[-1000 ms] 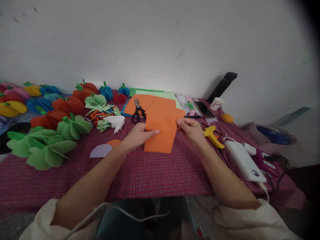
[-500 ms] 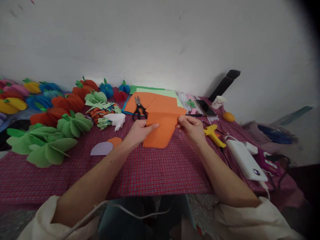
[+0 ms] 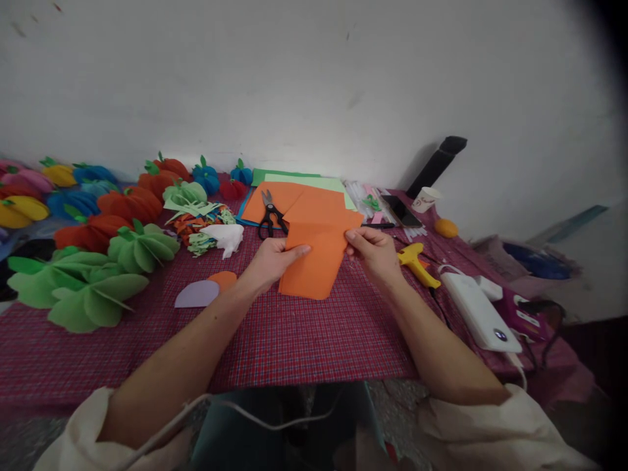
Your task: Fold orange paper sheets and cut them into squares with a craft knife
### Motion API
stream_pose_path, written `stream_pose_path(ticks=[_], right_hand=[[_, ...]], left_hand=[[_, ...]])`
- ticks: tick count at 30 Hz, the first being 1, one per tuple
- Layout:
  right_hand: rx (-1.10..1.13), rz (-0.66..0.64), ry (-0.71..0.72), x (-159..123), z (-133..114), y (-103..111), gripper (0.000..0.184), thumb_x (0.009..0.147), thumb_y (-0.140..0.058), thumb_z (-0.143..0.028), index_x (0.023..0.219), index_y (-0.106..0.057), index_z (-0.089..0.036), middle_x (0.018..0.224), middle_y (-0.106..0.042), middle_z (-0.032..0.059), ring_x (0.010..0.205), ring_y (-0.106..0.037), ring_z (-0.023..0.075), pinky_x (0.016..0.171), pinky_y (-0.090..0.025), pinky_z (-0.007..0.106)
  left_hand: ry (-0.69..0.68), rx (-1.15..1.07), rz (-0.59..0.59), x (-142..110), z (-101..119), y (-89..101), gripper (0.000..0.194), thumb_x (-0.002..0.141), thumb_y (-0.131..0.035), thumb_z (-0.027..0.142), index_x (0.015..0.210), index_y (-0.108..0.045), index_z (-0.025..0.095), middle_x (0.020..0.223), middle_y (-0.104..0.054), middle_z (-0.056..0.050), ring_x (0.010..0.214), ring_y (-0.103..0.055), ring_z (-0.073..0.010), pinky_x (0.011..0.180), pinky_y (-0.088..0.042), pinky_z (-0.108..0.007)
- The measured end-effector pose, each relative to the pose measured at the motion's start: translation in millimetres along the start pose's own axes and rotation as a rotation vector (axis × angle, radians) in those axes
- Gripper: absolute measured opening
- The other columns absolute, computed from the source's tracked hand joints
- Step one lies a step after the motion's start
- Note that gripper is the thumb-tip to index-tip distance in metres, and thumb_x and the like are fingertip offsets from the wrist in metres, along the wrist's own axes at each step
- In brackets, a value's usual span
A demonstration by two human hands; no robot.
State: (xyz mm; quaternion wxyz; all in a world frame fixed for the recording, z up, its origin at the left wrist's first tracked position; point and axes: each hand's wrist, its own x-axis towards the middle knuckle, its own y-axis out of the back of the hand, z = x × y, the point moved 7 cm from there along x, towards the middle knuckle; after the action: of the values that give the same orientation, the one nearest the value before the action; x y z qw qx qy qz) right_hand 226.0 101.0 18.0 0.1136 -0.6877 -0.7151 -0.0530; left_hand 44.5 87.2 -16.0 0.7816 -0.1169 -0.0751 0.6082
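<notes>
Orange paper (image 3: 314,265) hangs upright between both hands above the table. My left hand (image 3: 275,258) pinches its left edge, thumb in front and fingers behind. At the right edge my right hand (image 3: 370,245) grips it between thumb and fingertips. Just behind lie black-handled scissors (image 3: 269,214) on larger orange sheets (image 3: 318,204). A lilac half-round paper piece (image 3: 197,294) and an orange one (image 3: 224,281) rest to the left, close to my left forearm. A yellow glue gun (image 3: 418,265) lies right of my right hand.
Several paper pumpkins (image 3: 130,204) crowd the left side, beside paper scraps (image 3: 201,226) and a white tissue (image 3: 226,237). On the right are a phone (image 3: 401,210), paper cup (image 3: 426,199), orange fruit (image 3: 445,227), white power bank (image 3: 481,311) and purple power strip (image 3: 524,319). A wall stands behind.
The lower edge of the held orange paper sits slightly lower. Both hands keep their grip, and the whole view has shifted a little.
</notes>
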Motion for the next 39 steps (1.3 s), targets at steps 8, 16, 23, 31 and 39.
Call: stream_pose_path(ticks=[8,16,23,31,39], right_hand=[[0.113,0.006,-0.018,-2,5,-2,0.016,0.07,-0.066,-0.028,0.06,-0.061,-0.018,0.042,-0.053,-0.0044,0.036,-0.043,0.0062,0.038,-0.033,0.019],[0.042,0.075,-0.027,0,9,1,0.02,0.07,-0.064,-0.028,0.054,-0.057,-0.018,0.038,-0.05,-0.0048,0.034,-0.04,0.0063,0.037,-0.03,0.02],[0.045,0.082,-0.06,2,17,2,0.022,0.069,-0.065,-0.029,0.053,-0.055,-0.018,0.038,-0.049,-0.005,0.033,-0.038,0.0061,0.036,-0.028,0.02],[-0.022,-0.188,-0.285,-8,30,-19,0.032,0.071,-0.064,-0.045,0.058,-0.057,-0.017,0.045,-0.051,-0.0043,0.037,-0.042,0.0056,0.036,-0.029,0.018],[-0.176,-0.398,-0.361,-20,36,-33,0.039,0.069,-0.064,-0.05,0.052,-0.056,-0.016,0.044,-0.05,-0.0045,0.038,-0.04,0.0044,0.037,-0.026,0.017]], left_hand=[[0.056,0.022,0.015,-1,-4,-0.2,0.03,0.063,-0.074,0.034,0.083,-0.07,0.012,0.088,-0.07,-0.01,0.076,-0.065,-0.0211,0.071,-0.052,-0.035],[0.15,0.047,-0.016,-4,-11,-5.9,0.036,0.062,-0.075,0.036,0.087,-0.068,0.011,0.094,-0.069,-0.012,0.081,-0.065,-0.0243,0.074,-0.051,-0.037],[0.188,0.029,-0.026,-6,-16,-6.9,0.038,0.061,-0.075,0.034,0.089,-0.068,0.01,0.094,-0.069,-0.013,0.082,-0.065,-0.0246,0.076,-0.05,-0.037],[0.103,-0.166,0.103,1,-10,7.3,0.041,0.06,-0.077,0.031,0.094,-0.066,0.01,0.096,-0.069,-0.013,0.087,-0.065,-0.025,0.082,-0.05,-0.039],[0.058,-0.247,0.206,3,-2,18.4,0.043,0.058,-0.078,0.028,0.095,-0.066,0.009,0.101,-0.067,-0.014,0.092,-0.064,-0.0266,0.085,-0.05,-0.039]])
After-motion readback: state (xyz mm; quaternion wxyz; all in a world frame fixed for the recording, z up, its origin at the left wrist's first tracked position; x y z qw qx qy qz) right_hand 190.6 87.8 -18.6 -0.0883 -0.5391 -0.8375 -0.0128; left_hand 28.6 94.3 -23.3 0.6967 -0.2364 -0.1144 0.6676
